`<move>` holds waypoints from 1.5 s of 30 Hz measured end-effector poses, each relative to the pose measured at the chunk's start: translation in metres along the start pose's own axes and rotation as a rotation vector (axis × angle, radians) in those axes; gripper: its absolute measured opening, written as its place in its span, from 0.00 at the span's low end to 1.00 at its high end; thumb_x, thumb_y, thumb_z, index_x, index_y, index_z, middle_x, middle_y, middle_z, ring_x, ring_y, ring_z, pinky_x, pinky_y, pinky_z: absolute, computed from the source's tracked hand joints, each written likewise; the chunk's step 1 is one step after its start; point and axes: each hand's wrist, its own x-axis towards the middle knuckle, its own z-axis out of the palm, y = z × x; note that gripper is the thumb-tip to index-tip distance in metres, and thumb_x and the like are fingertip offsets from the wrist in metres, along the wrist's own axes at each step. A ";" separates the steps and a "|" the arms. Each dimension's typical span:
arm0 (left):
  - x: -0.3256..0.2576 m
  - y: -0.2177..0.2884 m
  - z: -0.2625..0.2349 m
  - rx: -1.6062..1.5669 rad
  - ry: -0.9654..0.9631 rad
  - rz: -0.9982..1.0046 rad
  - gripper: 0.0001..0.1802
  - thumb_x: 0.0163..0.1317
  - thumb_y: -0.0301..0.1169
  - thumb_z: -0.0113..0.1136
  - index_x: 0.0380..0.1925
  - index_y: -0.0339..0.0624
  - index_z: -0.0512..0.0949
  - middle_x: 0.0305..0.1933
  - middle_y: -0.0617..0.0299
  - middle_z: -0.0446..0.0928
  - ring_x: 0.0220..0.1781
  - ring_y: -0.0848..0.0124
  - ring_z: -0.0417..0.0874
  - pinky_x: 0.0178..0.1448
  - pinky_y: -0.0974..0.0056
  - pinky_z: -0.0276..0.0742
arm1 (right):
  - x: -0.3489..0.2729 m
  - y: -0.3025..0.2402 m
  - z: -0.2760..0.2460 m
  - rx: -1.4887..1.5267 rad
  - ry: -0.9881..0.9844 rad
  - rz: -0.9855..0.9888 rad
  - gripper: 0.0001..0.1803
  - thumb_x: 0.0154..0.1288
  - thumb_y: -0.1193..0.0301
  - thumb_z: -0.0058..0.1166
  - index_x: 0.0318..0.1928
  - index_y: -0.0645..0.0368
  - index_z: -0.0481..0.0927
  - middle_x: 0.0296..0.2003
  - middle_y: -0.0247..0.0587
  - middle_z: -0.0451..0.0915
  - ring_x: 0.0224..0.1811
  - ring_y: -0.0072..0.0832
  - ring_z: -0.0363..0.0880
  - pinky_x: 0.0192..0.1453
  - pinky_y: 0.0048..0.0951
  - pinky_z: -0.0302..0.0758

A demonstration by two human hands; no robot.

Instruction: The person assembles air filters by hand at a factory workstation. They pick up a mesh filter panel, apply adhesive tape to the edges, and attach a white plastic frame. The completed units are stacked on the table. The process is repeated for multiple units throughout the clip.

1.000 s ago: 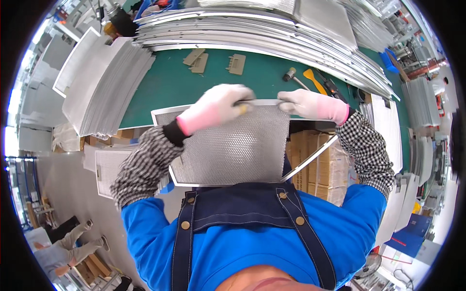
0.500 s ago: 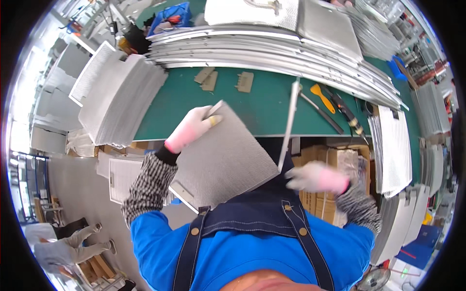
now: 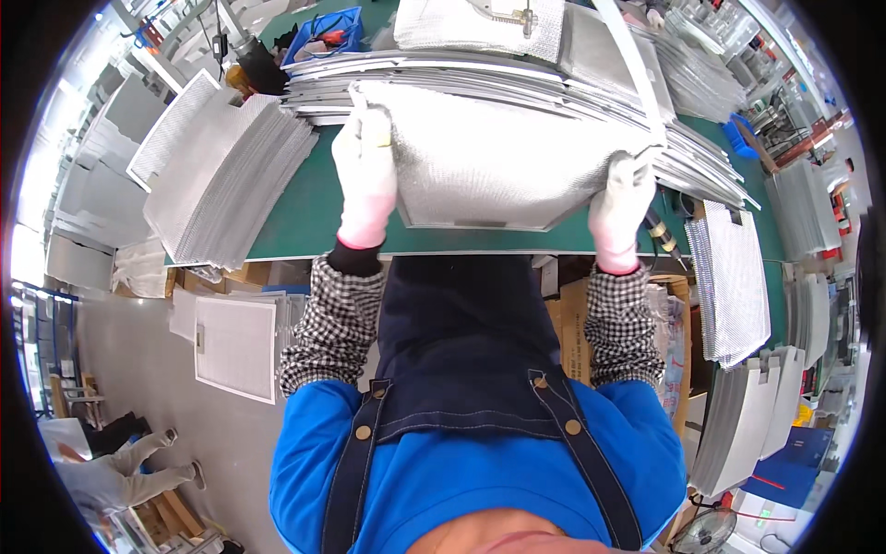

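Note:
Over the green worktable (image 3: pixel 305 208), a silvery mesh filter panel (image 3: pixel 498 152) is held up in both hands. My left hand (image 3: pixel 365 171), in a white glove with a pink cuff, is closed on its left edge. My right hand (image 3: pixel 623 203), gloved alike, is closed on its right edge. From the corner by my right fingers, a long thin pale metal strip (image 3: pixel 640 74) sticks up and away. Whether those fingers also grip the strip, I cannot tell. The panel covers the middle of the table.
Long metal frame strips (image 3: pixel 314 90) lie piled behind the panel. Stacks of mesh panels stand at the left (image 3: pixel 217 175) and right (image 3: pixel 738 286). A screwdriver-like tool (image 3: pixel 664 238) lies right of my right hand. A blue bin (image 3: pixel 323 35) sits at the far left.
The panel has gone from in front of my body up over the table and turned. My right hand, free before, now grips its right edge. The strip swung with it.

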 end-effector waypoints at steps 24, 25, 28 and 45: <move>0.045 0.021 -0.005 0.682 -1.001 0.233 0.17 0.60 0.39 0.70 0.40 0.39 0.79 0.31 0.51 0.79 0.34 0.57 0.83 0.42 0.56 0.78 | 0.008 0.035 0.078 -0.154 -0.920 0.426 0.17 0.68 0.66 0.62 0.50 0.67 0.80 0.31 0.31 0.79 0.33 0.16 0.73 0.40 0.23 0.73; 0.041 0.016 -0.005 0.589 -1.042 0.058 0.17 0.61 0.39 0.70 0.40 0.38 0.79 0.31 0.51 0.79 0.34 0.58 0.83 0.42 0.56 0.78 | 0.010 0.033 0.079 -0.157 -0.933 0.376 0.17 0.67 0.66 0.62 0.50 0.66 0.80 0.32 0.33 0.80 0.34 0.18 0.74 0.41 0.24 0.74; 0.023 0.011 -0.006 0.320 -1.084 -0.330 0.17 0.64 0.38 0.67 0.41 0.34 0.78 0.31 0.49 0.77 0.34 0.60 0.79 0.42 0.59 0.75 | 0.013 0.029 0.078 -0.135 -0.968 0.261 0.18 0.66 0.68 0.61 0.51 0.66 0.80 0.35 0.38 0.83 0.36 0.22 0.79 0.44 0.26 0.76; 0.023 -0.012 0.009 0.245 -1.302 -0.062 0.20 0.68 0.40 0.61 0.47 0.32 0.79 0.40 0.43 0.81 0.44 0.48 0.83 0.50 0.54 0.78 | 0.049 -0.001 0.029 -0.575 -1.383 0.042 0.19 0.69 0.66 0.58 0.55 0.62 0.76 0.45 0.53 0.80 0.50 0.42 0.82 0.57 0.38 0.77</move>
